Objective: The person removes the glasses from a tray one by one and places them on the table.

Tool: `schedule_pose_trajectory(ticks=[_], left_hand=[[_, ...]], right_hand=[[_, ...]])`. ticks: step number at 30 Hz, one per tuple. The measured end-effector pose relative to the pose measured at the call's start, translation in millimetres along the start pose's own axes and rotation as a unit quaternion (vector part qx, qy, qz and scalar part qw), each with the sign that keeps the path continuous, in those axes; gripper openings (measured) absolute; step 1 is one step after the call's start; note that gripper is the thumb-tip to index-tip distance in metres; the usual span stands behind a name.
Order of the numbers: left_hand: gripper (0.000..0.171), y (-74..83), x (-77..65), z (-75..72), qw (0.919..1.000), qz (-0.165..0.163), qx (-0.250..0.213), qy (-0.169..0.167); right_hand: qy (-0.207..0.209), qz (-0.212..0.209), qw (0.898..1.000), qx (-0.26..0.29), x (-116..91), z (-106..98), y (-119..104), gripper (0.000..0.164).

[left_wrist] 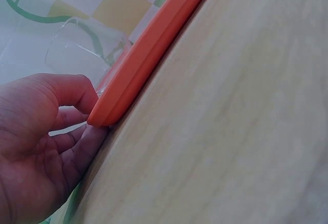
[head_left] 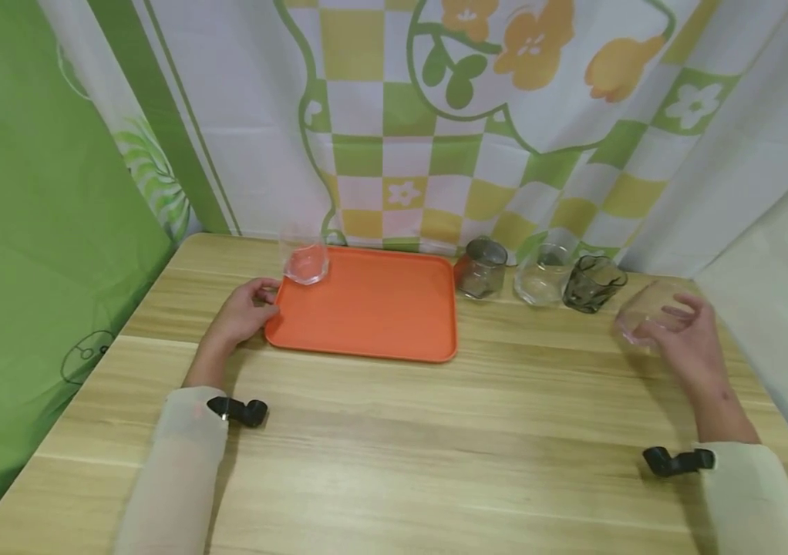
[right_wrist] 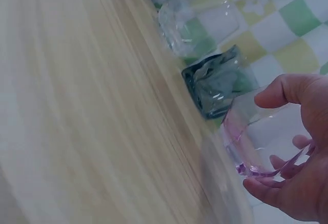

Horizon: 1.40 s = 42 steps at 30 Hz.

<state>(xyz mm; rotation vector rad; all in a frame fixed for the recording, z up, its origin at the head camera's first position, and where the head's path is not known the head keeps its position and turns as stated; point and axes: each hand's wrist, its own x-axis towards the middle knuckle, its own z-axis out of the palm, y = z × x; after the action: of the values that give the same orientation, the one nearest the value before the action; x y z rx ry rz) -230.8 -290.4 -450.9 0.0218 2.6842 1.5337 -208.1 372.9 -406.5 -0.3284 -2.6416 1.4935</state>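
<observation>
At the left edge of an orange tray (head_left: 366, 308), my left hand (head_left: 241, 312) pinches the rim. In the left wrist view, curled fingers meet the tray's corner (left_wrist: 115, 108). A clear glass (head_left: 306, 262) stands upright on the tray's back left corner. Far to the right, my right hand (head_left: 692, 339) grips a pink-tinted glass (head_left: 633, 316) with thumb and fingers round its side. The right wrist view shows this pink-tinted glass (right_wrist: 251, 144) close to the tabletop; whether it touches the wood is hard to tell.
Between tray and right hand stand a grey glass (head_left: 483, 270), a clear glass (head_left: 541, 281) and a dark ribbed glass (head_left: 594, 285), in a row along the back. A patterned curtain (head_left: 401, 154) hangs behind the wooden table (head_left: 436, 447).
</observation>
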Motion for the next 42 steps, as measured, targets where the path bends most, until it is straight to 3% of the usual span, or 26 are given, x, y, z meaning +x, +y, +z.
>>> schedule_pose_trajectory(ticks=[8, 16, 23, 30, 35, 42], left_hand=[[0.048, 1.0, -0.7, -0.4, 1.0, 0.002, 0.003, 0.005], [0.048, 1.2, -1.6, 0.1, 1.0, 0.006, -0.003, 0.004], [0.048, 0.9, -1.4, 0.2, 1.0, 0.006, -0.004, 0.003], [0.048, -0.5, -0.8, 1.5, 1.0, 0.003, 0.002, 0.004], [0.049, -1.2, -0.7, 0.8, 1.0, 0.001, 0.008, 0.003], [0.049, -0.3, -1.1, 0.4, 1.0, 0.001, 0.008, 0.001]], right_hand=[[0.026, 0.041, 0.999, 0.009, 22, -1, -1, 0.096], [0.02, 0.054, 0.998, 0.017, 34, 1, 0, 0.1], [0.013, 0.064, 0.992, 0.104, 40, 6, 3, 0.101], [0.013, 0.058, 0.995, 0.085, 41, 8, 5, 0.099], [0.009, 0.059, 0.991, 0.121, 41, 9, 7, 0.1], [-0.012, 0.051, 0.996, 0.077, 40, 9, 8, 0.097]])
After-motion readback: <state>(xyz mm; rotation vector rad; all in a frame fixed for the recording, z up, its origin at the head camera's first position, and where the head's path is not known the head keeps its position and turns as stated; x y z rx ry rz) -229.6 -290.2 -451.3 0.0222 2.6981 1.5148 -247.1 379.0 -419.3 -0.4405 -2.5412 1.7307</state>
